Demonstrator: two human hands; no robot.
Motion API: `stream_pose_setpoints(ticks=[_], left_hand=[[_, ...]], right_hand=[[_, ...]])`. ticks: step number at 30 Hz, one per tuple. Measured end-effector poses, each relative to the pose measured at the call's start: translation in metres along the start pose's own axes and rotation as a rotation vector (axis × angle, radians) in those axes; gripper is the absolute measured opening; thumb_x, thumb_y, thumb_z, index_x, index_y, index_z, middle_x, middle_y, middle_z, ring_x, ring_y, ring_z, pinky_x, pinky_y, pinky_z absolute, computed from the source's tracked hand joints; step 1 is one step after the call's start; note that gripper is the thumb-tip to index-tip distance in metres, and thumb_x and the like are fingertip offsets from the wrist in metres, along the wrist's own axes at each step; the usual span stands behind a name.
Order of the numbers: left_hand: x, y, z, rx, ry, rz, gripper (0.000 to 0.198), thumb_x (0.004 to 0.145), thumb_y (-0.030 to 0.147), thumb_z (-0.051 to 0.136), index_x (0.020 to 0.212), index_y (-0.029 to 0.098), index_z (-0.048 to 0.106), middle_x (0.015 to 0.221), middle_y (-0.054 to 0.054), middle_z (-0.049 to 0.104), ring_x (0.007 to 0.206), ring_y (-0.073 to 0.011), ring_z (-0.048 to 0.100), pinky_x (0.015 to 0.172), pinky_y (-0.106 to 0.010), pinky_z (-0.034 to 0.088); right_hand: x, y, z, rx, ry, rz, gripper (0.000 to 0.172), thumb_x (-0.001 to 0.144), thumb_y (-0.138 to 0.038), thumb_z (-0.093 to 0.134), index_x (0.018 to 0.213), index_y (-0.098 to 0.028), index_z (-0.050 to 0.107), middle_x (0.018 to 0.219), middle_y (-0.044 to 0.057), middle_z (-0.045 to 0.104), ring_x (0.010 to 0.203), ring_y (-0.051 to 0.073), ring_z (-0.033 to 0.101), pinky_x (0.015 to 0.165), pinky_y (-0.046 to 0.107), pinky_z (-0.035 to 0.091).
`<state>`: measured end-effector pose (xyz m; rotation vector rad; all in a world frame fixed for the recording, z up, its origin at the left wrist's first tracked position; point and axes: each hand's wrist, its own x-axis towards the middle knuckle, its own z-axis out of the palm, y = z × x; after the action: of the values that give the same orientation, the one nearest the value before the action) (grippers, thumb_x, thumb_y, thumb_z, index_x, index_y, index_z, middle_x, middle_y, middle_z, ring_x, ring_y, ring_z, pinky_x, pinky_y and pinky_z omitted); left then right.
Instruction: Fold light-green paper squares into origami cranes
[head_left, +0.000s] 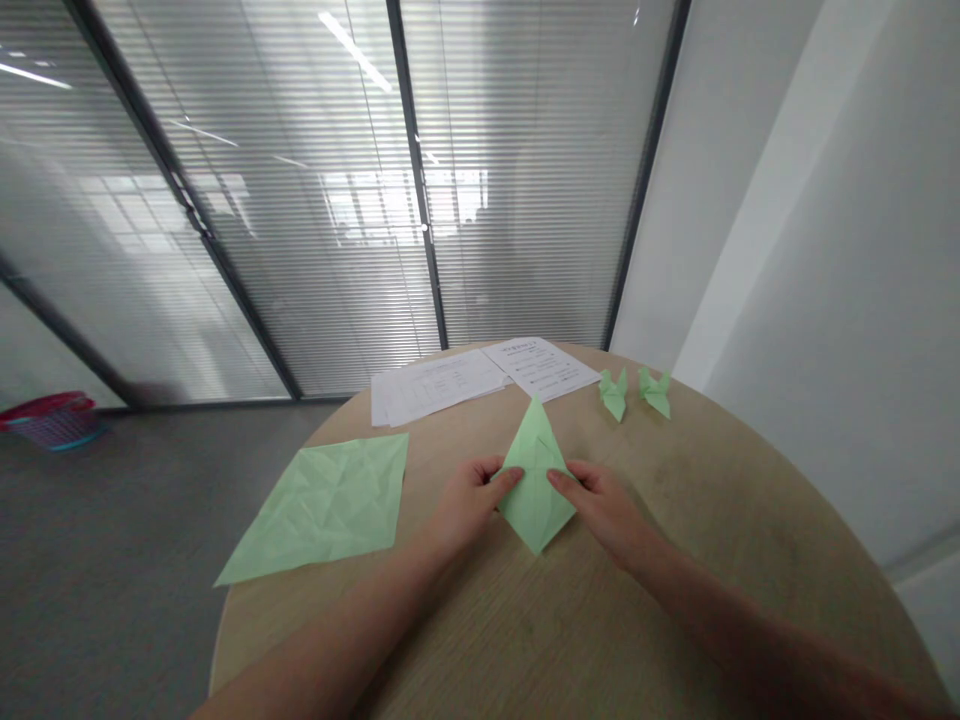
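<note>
Between my two hands is a light green sheet of origami paper (537,505), folded into a kite-like diamond with its long point away from me. My left hand (474,495) grips its left side, thumb on top and fingers curled at the edge. On the opposite side my right hand (604,505) pinches the paper the same way, its thumb near the middle. The undersides of the fingers are partly hidden. To the left lies a creased, unfolded green sheet (337,505), reaching past the table's edge.
Two small folded green paper figures (613,394) (655,391) stand at the far right of the round wooden table (720,540). Printed sheets (442,385) lie along its back. A red and blue basket (56,420) sits on the floor at left. Blinds-covered glass panels (525,180) rise behind.
</note>
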<state>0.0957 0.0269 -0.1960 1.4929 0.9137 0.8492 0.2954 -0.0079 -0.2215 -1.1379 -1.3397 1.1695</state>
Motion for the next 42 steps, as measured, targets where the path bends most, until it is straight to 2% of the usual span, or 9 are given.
stream_pose_setpoints(ticks=[4,7,10,13,18,24,30,37,42], left_hand=[[0.001,0.001,0.001,-0.036,0.087,0.019,0.031,0.083,0.042,0.069,0.099,0.015,0.072,0.077,-0.003,0.072,0.068,-0.0175,0.064,0.065,-0.028,0.048],[0.0,0.004,0.001,-0.083,0.178,0.094,0.038,0.079,0.032,0.073,0.113,0.019,0.064,0.076,0.0,0.071,0.068,-0.0162,0.063,0.064,-0.026,0.047],[-0.002,0.008,0.0,-0.014,0.189,0.18,0.023,0.08,0.029,0.069,0.1,0.019,0.068,0.08,-0.001,0.071,0.074,-0.0169,0.064,0.069,-0.027,0.048],[-0.004,0.009,-0.004,0.126,0.131,0.205,0.019,0.085,0.028,0.06,0.091,0.019,0.076,0.081,-0.003,0.072,0.076,-0.0175,0.062,0.072,-0.029,0.048],[-0.005,0.007,-0.014,0.156,-0.054,0.156,0.035,0.082,0.017,0.052,0.102,0.021,0.081,0.087,-0.003,0.077,0.077,-0.0183,0.066,0.074,-0.03,0.052],[-0.006,0.017,-0.022,0.333,-0.205,0.273,0.033,0.09,0.02,0.053,0.11,0.019,0.079,0.107,-0.007,0.079,0.092,-0.021,0.071,0.084,-0.033,0.054],[-0.012,0.031,-0.023,0.523,-0.236,0.305,0.04,0.08,0.008,0.055,0.112,0.017,0.077,0.11,-0.008,0.078,0.089,-0.0192,0.072,0.077,-0.029,0.056],[-0.014,0.034,-0.025,0.577,-0.325,0.44,0.045,0.074,0.001,0.052,0.108,0.019,0.077,0.105,-0.006,0.072,0.089,-0.0169,0.069,0.074,-0.026,0.054],[-0.014,0.034,-0.027,0.629,-0.383,0.45,0.042,0.073,0.0,0.052,0.1,0.019,0.078,0.107,-0.007,0.07,0.092,-0.0177,0.067,0.084,-0.03,0.052]], right_hand=[[0.003,0.006,0.002,0.118,0.001,0.011,0.036,0.085,-0.055,0.07,0.099,-0.022,0.077,0.096,0.006,0.078,0.086,0.026,0.071,0.081,0.038,0.054],[0.005,0.007,0.004,0.206,0.008,0.049,0.034,0.082,-0.053,0.074,0.099,-0.023,0.076,0.098,0.006,0.078,0.086,0.027,0.072,0.08,0.038,0.055],[0.005,0.007,0.004,0.265,0.022,0.084,0.033,0.078,-0.051,0.076,0.095,-0.023,0.076,0.097,0.007,0.078,0.087,0.027,0.072,0.08,0.039,0.055],[0.005,0.006,0.003,0.306,0.034,0.118,0.032,0.077,-0.05,0.078,0.092,-0.022,0.075,0.096,0.007,0.077,0.086,0.027,0.071,0.079,0.039,0.055],[0.005,0.003,0.0,0.316,0.016,0.167,0.029,0.077,-0.047,0.077,0.093,-0.023,0.073,0.099,0.007,0.077,0.086,0.026,0.071,0.076,0.038,0.056],[0.007,0.005,-0.004,0.263,0.005,0.181,0.025,0.076,-0.043,0.075,0.092,-0.024,0.073,0.094,0.005,0.076,0.081,0.023,0.069,0.071,0.034,0.053],[0.008,0.006,-0.003,0.249,0.005,0.163,0.028,0.073,-0.044,0.077,0.091,-0.022,0.073,0.087,0.004,0.075,0.074,0.021,0.066,0.069,0.032,0.051],[0.006,0.005,-0.003,0.157,-0.023,0.104,0.032,0.075,-0.046,0.077,0.095,-0.022,0.075,0.095,0.005,0.077,0.084,0.024,0.069,0.081,0.036,0.053],[0.007,0.007,-0.004,0.127,-0.048,0.096,0.031,0.076,-0.044,0.077,0.098,-0.022,0.075,0.099,0.005,0.077,0.086,0.023,0.069,0.081,0.036,0.053]])
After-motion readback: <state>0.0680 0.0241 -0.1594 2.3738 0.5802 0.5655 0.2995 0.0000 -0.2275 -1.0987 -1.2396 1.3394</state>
